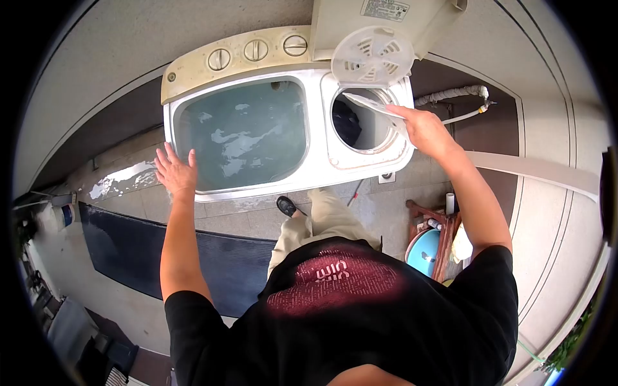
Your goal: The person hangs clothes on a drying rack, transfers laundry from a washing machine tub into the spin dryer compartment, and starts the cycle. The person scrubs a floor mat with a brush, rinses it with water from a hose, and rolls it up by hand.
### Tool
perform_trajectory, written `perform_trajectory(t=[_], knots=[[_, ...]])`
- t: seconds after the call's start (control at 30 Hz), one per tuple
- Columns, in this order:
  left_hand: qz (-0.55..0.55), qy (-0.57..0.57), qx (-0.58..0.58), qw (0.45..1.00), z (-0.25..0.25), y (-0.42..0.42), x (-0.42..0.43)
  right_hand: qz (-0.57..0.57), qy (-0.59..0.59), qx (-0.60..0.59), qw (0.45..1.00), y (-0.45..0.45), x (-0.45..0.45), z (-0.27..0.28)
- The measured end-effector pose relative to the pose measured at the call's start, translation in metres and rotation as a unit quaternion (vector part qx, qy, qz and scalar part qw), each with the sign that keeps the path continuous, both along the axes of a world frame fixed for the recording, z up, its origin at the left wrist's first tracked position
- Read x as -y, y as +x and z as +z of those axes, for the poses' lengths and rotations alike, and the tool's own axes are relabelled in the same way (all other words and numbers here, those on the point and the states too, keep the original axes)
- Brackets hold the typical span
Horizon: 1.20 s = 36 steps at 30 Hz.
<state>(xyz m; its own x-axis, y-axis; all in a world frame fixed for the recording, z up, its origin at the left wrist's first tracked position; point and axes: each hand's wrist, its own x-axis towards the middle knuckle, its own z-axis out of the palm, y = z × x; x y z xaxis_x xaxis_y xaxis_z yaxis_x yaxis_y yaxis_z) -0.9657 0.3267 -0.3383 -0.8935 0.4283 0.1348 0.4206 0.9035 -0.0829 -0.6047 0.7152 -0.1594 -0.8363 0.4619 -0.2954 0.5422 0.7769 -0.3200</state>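
A twin-tub washing machine (317,148) stands in front of me. Its left tub holds cloudy bluish water (244,138). My left hand (175,170) is at that tub's front left corner, fingers spread, holding nothing. Over the round opening of the right tub, my right hand (421,128) grips a thin whitish translucent disc (370,105) by its edge, tilted. Dark cloth (346,123) lies inside the round drum, partly hidden by the disc. A slotted round inner lid (373,56) stands raised behind the opening.
Three knobs (256,50) line the control panel. Behind the right tub the outer lid (386,16) is up. A hose (454,95) runs at the right. Below stand a wooden rack (441,241) and blue basin (425,253); a dark mat (141,248) lies at left.
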Motion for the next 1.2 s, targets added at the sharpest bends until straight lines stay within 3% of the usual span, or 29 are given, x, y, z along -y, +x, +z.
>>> perform_trajectory(t=[0.03,0.07,0.1,0.2,0.27,0.3,0.33,0.37,0.4,0.47,0.53,0.7,1.03,1.2], knots=[[-0.046,0.007,-0.052,0.998,0.002,0.014,-0.004,0.040,0.033,0.001,0.999,-0.006,-0.011,-0.042],[-0.084,0.044,-0.030,0.995,0.009,0.034,-0.012,0.028,0.061,0.024,0.997,-0.025,-0.011,-0.066],[-0.090,0.072,0.034,0.993,0.008,0.053,-0.019,0.046,0.089,0.106,0.989,-0.047,-0.014,-0.084],[-0.035,0.077,0.147,0.985,-0.015,0.111,-0.039,0.062,0.079,0.170,0.980,-0.081,-0.024,-0.165],[0.010,0.050,0.197,0.979,-0.020,0.127,-0.045,0.035,0.070,0.142,0.987,-0.083,-0.024,-0.236],[0.022,0.088,0.180,0.979,-0.018,0.127,-0.048,-0.093,0.035,0.158,0.982,-0.082,-0.018,-0.287],[0.038,0.127,0.162,0.978,-0.016,0.127,-0.051,-0.047,0.009,0.173,0.984,-0.077,-0.013,-0.315],[0.019,0.126,0.130,0.983,-0.015,0.127,-0.054,0.111,0.065,0.252,0.959,-0.071,-0.006,-0.347],[0.019,0.106,0.149,0.983,-0.014,0.125,-0.056,0.093,-0.022,0.272,0.958,-0.078,0.004,-0.325],[0.038,0.082,0.175,0.980,-0.012,0.124,-0.058,0.132,-0.140,0.288,0.938,-0.075,0.010,-0.333],[0.005,0.110,0.128,0.986,-0.012,0.123,-0.059,0.150,-0.181,0.306,0.923,-0.065,0.011,-0.350],[0.042,0.106,0.132,0.985,-0.010,0.120,-0.061,0.166,-0.055,0.327,0.929,-0.073,0.000,-0.382],[0.037,0.095,0.176,0.979,-0.008,0.112,-0.062,0.188,-0.021,0.331,0.924,-0.077,-0.005,-0.450],[0.046,0.080,0.181,0.979,-0.006,0.113,-0.064,0.185,-0.020,0.327,0.926,-0.076,-0.010,-0.451]])
